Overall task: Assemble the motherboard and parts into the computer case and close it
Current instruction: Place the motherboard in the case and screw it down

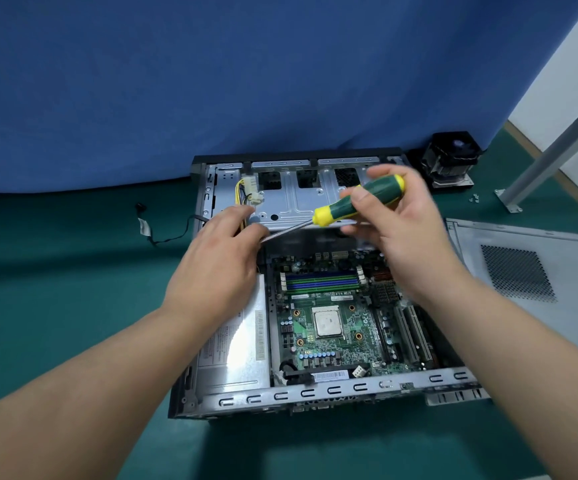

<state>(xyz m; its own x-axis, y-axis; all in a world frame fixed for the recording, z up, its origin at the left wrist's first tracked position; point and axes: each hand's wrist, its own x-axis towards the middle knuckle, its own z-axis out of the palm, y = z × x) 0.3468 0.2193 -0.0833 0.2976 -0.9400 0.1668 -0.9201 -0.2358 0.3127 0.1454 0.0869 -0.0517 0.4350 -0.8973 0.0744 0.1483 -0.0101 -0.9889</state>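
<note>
An open computer case (329, 389) lies flat on a green mat. Inside it sits the green motherboard (329, 320) with a bare CPU (328, 320) and RAM slots (322, 280). A silver power supply (242, 344) fills the case's left side. My right hand (401, 220) grips the green and yellow handle of a screwdriver (356, 200) above the drive bay (301, 199). Its shaft points down-left to my left hand (221, 254), whose fingers pinch around the tip. I cannot tell whether a screw is held there.
The grey side panel (529, 271) lies to the right of the case. A CPU cooler with fan (452, 157) stands at the back right, with small screws (475, 198) near it. A loose black cable (163, 230) lies left of the case. A blue cloth hangs behind.
</note>
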